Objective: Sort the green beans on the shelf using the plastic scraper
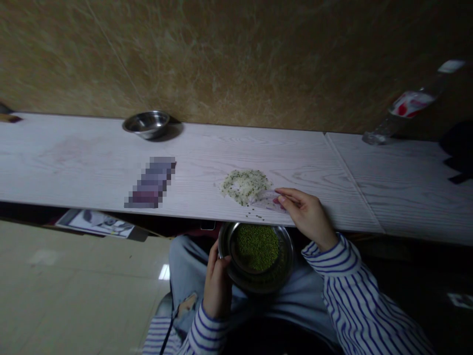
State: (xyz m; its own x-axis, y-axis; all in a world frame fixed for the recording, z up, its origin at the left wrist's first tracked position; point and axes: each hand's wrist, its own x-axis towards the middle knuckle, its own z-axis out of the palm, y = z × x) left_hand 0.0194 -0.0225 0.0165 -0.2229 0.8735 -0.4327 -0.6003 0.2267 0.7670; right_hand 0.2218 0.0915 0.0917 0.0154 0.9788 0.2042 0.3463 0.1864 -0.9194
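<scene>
So the pile of white grains mixed with green beans (246,186) sits on the worktop (199,167), right around the middle of its length and close to the front edge. A few loose beans are lying between the pile and that edge. The right hand (306,213) has a clear plastic piece (269,199) pinched between thumb and fingers, its far end at the pile's right side. My read is that it's at the scooping or pushing stage, though a single still can't say which way it's going.

Just below the front edge, over the lap, there's a steel bowl (287,254) with green beans (258,244) in it. The left hand (217,278) is clamped on its left rim, thumb on top. I'd say the next move calls for a low, flat angle on the plastic and a level bowl, since strays could easily roll off the edge.

Further out: a smaller empty bowl (146,125) by the back edge, left of the pile, and a bottle (404,106) by the back edge, well off to the right.
</scene>
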